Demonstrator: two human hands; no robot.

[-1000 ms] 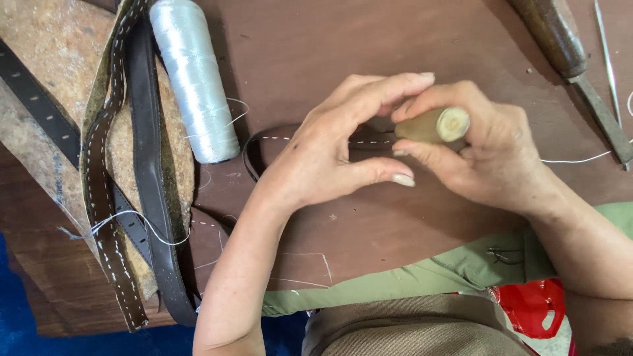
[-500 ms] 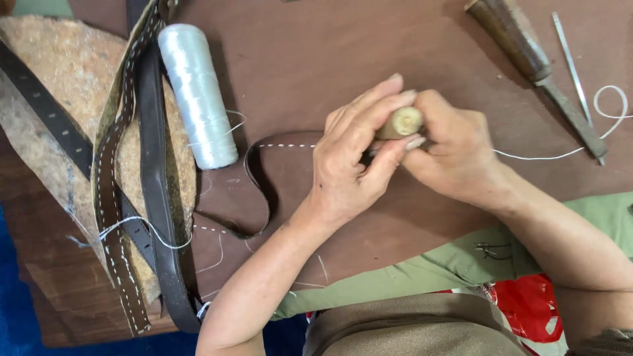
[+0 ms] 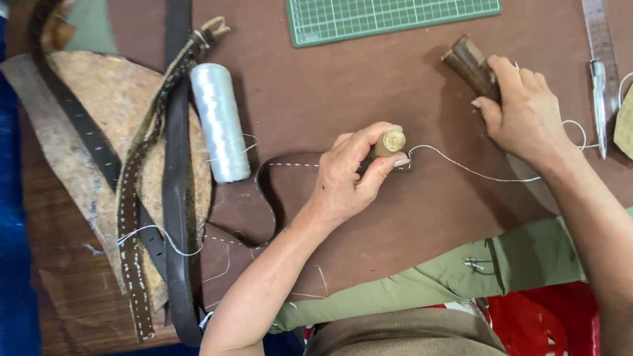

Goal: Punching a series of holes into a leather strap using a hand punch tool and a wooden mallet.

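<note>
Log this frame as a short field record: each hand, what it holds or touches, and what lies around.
left hand: grips a small wooden-handled tool, tip down on a stitched dark leather strap
right hand: closed on a dark wooden handle
thread: white, runs from the strap toward the right hand
spool: white, lying left of the left hand
belts: several, on the left over a leather scrap
cutting mat: green, top edge

The tabletop [image 3: 369, 86] is dark reddish brown. A white thread spool [image 3: 219, 122] lies near its left edge beside dark brown leather straps [image 3: 175, 217] with pale stitching. A green cutting mat [image 3: 389, 18] with a white grid sits at the far edge. The awl handle [image 3: 389, 142] is tan; the thread [image 3: 475, 171] is white.
</note>
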